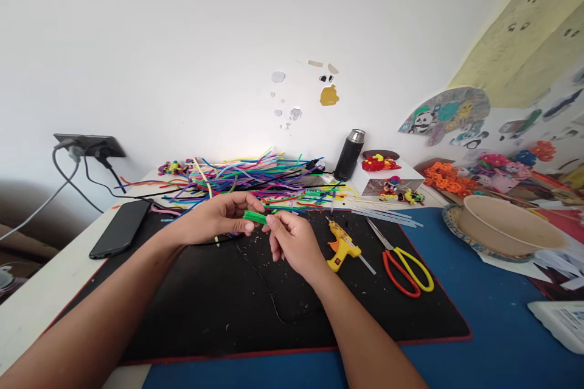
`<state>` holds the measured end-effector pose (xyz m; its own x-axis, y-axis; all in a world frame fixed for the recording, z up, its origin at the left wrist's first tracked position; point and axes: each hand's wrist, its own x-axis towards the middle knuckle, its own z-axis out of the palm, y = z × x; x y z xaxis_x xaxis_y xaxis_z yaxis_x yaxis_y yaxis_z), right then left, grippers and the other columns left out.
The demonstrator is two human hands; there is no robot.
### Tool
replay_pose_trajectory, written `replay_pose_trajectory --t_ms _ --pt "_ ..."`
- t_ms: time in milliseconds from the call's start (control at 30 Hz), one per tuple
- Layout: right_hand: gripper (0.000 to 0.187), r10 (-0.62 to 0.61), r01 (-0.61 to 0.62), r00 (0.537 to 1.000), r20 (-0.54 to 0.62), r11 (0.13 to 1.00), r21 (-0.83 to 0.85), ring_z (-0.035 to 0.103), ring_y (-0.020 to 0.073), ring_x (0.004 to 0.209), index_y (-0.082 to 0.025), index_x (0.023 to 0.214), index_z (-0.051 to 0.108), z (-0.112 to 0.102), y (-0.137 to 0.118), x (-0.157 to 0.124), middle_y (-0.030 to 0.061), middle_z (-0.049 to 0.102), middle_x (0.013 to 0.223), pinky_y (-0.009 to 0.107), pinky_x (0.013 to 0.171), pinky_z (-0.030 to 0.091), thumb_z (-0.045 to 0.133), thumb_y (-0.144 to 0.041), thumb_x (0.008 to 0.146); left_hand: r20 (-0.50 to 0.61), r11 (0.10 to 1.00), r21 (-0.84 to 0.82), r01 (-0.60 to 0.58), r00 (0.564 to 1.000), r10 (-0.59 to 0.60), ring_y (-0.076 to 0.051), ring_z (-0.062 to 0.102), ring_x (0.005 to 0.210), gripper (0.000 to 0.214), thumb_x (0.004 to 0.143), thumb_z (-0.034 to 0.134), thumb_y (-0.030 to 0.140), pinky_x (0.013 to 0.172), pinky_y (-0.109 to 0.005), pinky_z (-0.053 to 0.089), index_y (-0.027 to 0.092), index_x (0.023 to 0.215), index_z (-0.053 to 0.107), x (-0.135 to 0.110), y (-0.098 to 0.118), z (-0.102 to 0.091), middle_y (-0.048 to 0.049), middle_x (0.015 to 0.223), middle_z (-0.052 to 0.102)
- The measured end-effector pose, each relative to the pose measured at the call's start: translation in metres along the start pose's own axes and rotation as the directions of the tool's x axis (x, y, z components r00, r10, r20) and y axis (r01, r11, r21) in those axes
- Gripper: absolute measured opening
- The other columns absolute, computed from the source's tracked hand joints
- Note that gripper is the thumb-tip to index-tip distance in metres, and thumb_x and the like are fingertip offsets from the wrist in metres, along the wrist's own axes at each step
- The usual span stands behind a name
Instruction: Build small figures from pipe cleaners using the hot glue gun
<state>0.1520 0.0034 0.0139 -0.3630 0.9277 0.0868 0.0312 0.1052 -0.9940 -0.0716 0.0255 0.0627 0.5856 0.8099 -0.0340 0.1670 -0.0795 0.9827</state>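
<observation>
Above the black mat (196, 310), both of my hands hold a short bundle of green pipe cleaners (254, 217). My left hand (223, 217) pinches its left end between thumb and fingers. At the right end, the thumb and index finger of my right hand (292, 237) close on it. Part of the green piece is hidden by the fingertips. To the right of my right hand lies a yellow glue gun (340, 244) with a clear glue stick poking from its back. Scissors (404, 264) with one red and one yellow handle rest beyond it.
A pile of coloured pipe cleaners (255, 176) spreads along the wall behind my hands. A black phone (120, 230) lies at the left. A dark flask (350, 155) stands by a white box (369, 182), and a beige bowl (506, 225) sits at the right. A thin cable (274, 301) crosses the mat.
</observation>
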Motion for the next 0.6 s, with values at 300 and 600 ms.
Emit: replay_pose_trajectory --t_ms 300,600 --pt "0.039 -0.025 0.025 1.0 -0.011 0.998 -0.051 0.055 0.0099 0.041 -0.019 0.088 0.066 0.001 0.004 0.001 -0.0049 0.058 0.055 0.021 0.045 0.04 0.055 -0.053 0.102 -0.145 1.0 0.017 0.014 0.989 -0.012 -0.017 0.067 0.07 0.026 0.087 0.08 0.04 0.064 -0.027 0.051 0.018 0.096 0.069 0.003 0.0 0.007 -0.0039 0.079 0.075" --pt "0.044 -0.021 0.021 0.998 -0.058 1.0 0.0 0.053 0.0095 0.039 -0.019 0.088 0.066 -0.001 0.001 0.0 -0.0051 0.056 0.054 0.02 0.042 0.038 0.056 -0.061 0.098 -0.24 0.972 -0.232 -0.044 0.971 -0.013 -0.015 0.067 0.066 0.033 0.076 0.091 0.037 0.06 -0.023 0.048 0.016 0.095 0.074 0.011 0.001 0.027 -0.0031 0.072 0.073"
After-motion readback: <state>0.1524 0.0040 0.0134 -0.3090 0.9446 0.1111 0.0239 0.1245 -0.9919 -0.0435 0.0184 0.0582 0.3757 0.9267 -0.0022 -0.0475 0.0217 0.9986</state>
